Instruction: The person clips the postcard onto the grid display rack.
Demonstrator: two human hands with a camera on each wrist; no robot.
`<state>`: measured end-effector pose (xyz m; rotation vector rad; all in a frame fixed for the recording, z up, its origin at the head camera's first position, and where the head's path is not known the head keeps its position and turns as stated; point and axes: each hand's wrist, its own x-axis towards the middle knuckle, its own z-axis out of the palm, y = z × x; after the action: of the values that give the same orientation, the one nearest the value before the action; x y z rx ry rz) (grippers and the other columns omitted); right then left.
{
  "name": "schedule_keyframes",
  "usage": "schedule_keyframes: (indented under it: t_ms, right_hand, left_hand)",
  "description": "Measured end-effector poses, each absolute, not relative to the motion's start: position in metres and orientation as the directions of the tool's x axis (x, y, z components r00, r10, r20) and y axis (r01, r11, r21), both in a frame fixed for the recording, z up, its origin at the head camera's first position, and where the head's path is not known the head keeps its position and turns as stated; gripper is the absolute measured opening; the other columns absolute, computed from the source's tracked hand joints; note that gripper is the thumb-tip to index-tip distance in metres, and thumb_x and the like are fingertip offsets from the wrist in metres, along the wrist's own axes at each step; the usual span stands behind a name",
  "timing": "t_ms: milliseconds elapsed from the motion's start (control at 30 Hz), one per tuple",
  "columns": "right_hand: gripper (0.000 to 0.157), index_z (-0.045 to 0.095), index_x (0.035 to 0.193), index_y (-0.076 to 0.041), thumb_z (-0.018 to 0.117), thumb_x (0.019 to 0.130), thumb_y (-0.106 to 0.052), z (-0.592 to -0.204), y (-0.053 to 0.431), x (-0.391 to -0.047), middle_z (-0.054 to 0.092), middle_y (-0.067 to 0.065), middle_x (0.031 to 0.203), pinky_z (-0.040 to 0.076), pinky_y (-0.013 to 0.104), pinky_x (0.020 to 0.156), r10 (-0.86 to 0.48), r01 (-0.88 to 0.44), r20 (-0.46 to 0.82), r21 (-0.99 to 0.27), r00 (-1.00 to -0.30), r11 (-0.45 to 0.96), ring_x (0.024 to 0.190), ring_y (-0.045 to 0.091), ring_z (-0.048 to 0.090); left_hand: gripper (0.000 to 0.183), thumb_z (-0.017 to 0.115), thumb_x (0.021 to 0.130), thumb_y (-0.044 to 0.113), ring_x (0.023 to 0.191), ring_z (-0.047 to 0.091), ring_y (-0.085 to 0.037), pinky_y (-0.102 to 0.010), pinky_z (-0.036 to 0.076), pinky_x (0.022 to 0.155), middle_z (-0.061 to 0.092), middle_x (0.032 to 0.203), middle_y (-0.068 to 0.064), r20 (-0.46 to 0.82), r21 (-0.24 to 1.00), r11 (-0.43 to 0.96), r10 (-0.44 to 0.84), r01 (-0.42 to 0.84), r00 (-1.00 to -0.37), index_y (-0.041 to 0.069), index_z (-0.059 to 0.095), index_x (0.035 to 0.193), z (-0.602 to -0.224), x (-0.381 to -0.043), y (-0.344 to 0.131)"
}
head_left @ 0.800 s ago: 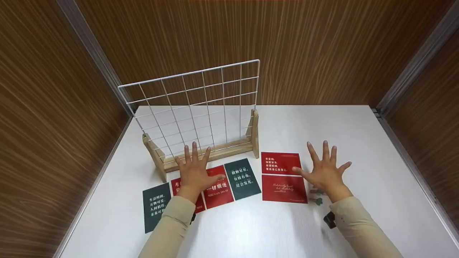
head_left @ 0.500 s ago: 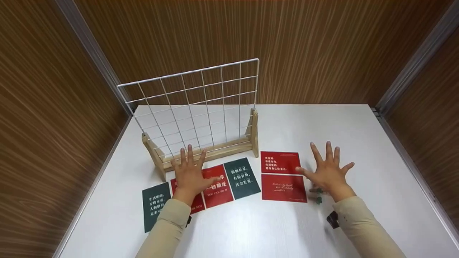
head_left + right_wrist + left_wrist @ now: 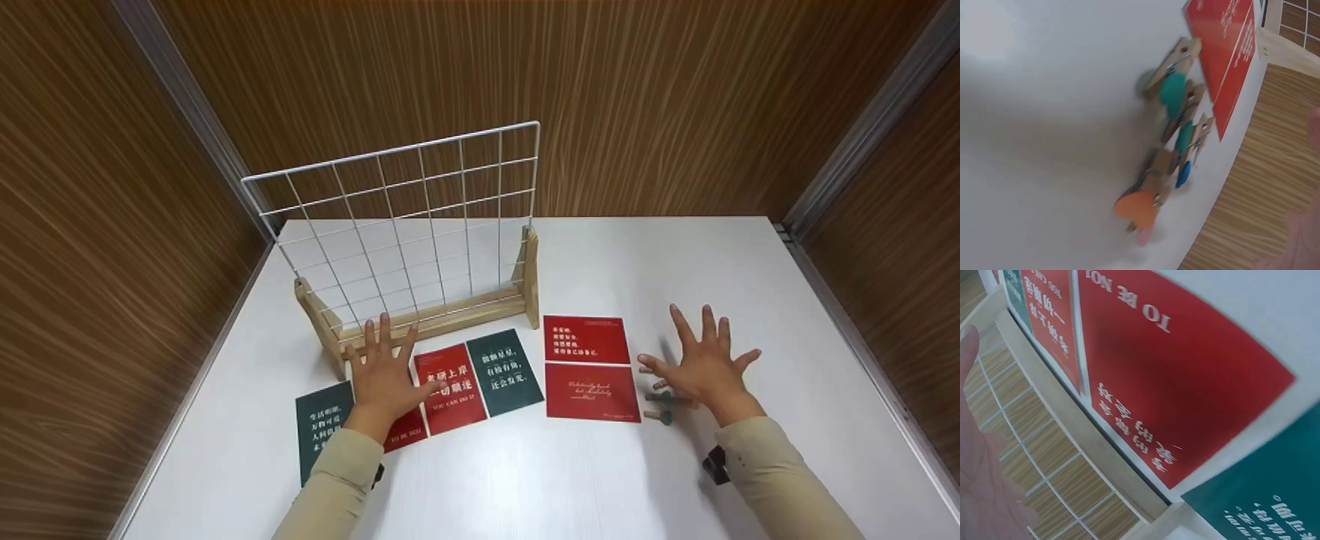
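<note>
My left hand [image 3: 382, 386] is held with fingers spread above a red card [image 3: 409, 431], partly covering it. In the left wrist view that red card [image 3: 1168, 371] shows white lettering, beside a green card [image 3: 1264, 495]. Fingers also spread, my right hand [image 3: 705, 371] hovers over several small wooden clothespins [image 3: 660, 416], holding nothing. Seen from the right wrist, the clothespins carry coloured decorations: a green-topped clothespin [image 3: 1176, 84] and one with an orange heart [image 3: 1137, 208]. Left of them lie two red cards, an upper card [image 3: 585, 341] and a lower card [image 3: 592, 394].
A white wire grid [image 3: 420, 225] stands in a wooden base [image 3: 472, 311] behind the left cards. Another red card [image 3: 454, 397] and a green card [image 3: 506, 375] lie in that row, with a green card [image 3: 319, 420] at its left end. Wood-grain panels [image 3: 637, 112] enclose the white table [image 3: 525, 480].
Both hands have drifted apart and slightly toward the person, the left one leftward, the right one rightward. More of the red card's lettering and the clothespins now shows. Fingers stay spread.
</note>
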<state>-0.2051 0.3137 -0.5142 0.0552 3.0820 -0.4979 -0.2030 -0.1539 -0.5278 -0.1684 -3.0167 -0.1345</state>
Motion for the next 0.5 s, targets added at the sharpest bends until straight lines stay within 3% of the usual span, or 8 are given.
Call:
schedule_keyframes:
  t_ms: [300,500]
  right_hand:
    - [0.108,0.008,0.154,-0.017,0.053,0.075,-0.076,-0.519,0.329,-0.199,-0.001,0.035,0.149,-0.013,0.084,0.080,0.045,0.048,-0.018,-0.317,-0.999,0.947,0.133,0.057,-0.008]
    - [0.106,0.009,0.154,-0.018,0.054,0.077,-0.074,-0.522,0.339,-0.193,0.002,0.035,0.149,-0.013,0.083,0.081,0.042,0.044,-0.014,-0.326,-0.999,0.944,0.133,0.058,-0.005]
  left_hand:
    - [0.104,0.065,0.069,0.070,0.141,0.002,-0.041,-0.067,0.003,0.106,0.010,0.156,-0.019,0.144,0.083,0.987,0.126,0.138,-0.982,0.024,0.024,0.152,-0.530,-0.193,-0.166]
    - [0.103,0.066,0.068,0.071,0.141,0.003,-0.041,-0.066,0.002,0.107,0.011,0.156,-0.019,0.171,0.057,0.986,0.145,0.157,-0.975,0.023,0.028,0.151,-0.534,-0.186,-0.175]
